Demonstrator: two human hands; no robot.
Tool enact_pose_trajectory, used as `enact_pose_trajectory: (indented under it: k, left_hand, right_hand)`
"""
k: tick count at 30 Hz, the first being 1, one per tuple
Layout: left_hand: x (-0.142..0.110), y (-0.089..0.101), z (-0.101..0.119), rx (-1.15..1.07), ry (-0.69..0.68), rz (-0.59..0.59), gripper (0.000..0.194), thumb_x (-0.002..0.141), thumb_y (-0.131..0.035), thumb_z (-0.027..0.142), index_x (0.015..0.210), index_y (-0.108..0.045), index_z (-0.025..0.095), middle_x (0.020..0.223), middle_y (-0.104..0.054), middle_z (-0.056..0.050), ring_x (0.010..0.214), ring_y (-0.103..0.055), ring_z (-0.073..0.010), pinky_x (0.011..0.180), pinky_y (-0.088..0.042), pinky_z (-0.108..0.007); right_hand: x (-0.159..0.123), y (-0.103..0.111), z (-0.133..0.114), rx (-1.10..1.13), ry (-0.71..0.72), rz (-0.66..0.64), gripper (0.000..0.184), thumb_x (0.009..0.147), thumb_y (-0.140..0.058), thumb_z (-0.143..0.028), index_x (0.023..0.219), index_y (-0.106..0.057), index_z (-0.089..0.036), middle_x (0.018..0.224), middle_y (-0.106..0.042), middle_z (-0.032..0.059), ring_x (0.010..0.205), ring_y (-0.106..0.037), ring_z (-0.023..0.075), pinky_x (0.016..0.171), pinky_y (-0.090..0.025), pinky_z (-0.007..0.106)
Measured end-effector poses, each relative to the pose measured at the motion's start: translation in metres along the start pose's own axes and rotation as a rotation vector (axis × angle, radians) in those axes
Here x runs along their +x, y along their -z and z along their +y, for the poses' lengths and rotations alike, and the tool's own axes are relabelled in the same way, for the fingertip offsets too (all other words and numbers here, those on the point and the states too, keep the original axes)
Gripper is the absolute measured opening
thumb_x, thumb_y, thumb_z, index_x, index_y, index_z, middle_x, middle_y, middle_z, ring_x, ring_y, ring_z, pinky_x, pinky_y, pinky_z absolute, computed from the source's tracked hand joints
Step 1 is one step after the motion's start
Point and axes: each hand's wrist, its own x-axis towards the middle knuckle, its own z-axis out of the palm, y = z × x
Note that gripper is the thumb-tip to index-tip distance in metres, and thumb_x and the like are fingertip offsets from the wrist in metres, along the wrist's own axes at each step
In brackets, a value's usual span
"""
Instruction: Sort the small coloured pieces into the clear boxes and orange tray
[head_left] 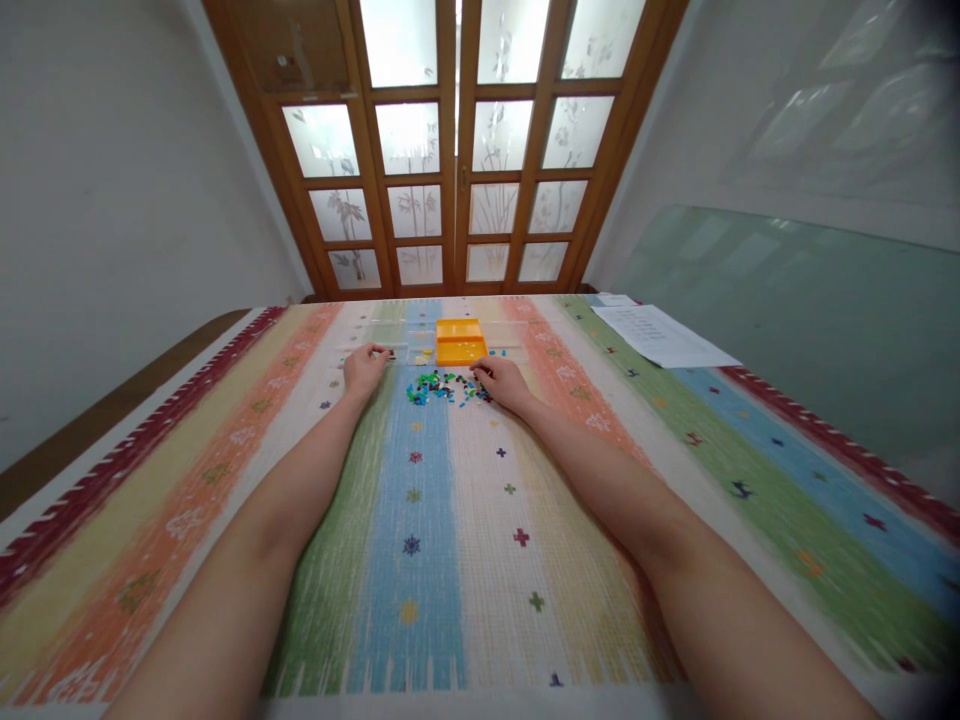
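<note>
A heap of small coloured pieces [442, 388], green, blue and black, lies on the striped cloth far out in front of me. My right hand [501, 381] rests at the heap's right edge, fingers curled and touching the pieces. My left hand [364, 366] lies to the left of the heap with its fingers curled at a clear tray [390, 352]; what it holds, if anything, is too small to make out. An orange tray [460, 341] stands just behind the heap.
The striped cloth [420, 520] covers the whole table. A white sheet of paper [660, 335] lies at the far right. Behind the table is a wooden door [457, 150] with frosted glass panes. A glass panel [810, 310] leans against the right wall.
</note>
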Motion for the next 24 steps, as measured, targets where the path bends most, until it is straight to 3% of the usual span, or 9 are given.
enact_pose_trajectory:
  k: [17,20,24]
  left_hand:
    - [0.01,0.004,-0.021,0.028,0.09,0.046,0.028,0.088,-0.064,0.043,0.096,-0.078,0.021,0.075,-0.069,-0.004,0.07,-0.057,-0.0212,0.066,-0.034,-0.03]
    - [0.008,0.005,-0.017,0.015,0.033,-0.001,0.029,0.089,-0.063,0.044,0.097,-0.079,0.021,0.071,-0.066,-0.003,0.069,-0.057,-0.0207,0.065,-0.034,-0.03]
    - [0.002,0.005,-0.008,-0.005,-0.149,-0.13,0.031,0.088,-0.063,0.046,0.097,-0.079,0.021,0.066,-0.062,-0.001,0.068,-0.055,-0.02,0.065,-0.035,-0.029]
  right_hand:
    - [0.0,0.0,0.001,0.009,-0.008,0.004,0.022,0.094,-0.06,-0.018,0.1,-0.08,-0.024,0.102,-0.079,0.0044,0.092,-0.07,0.0205,0.085,-0.05,0.03]
    - [0.0,0.0,0.0,0.014,-0.014,0.002,0.022,0.094,-0.059,-0.018,0.1,-0.08,-0.024,0.102,-0.079,0.0043,0.092,-0.07,0.0207,0.085,-0.051,0.031]
    - [-0.001,0.001,-0.002,0.021,-0.009,-0.002,0.022,0.094,-0.06,-0.016,0.1,-0.079,-0.023,0.103,-0.079,0.0044,0.093,-0.07,0.0207,0.085,-0.05,0.03]
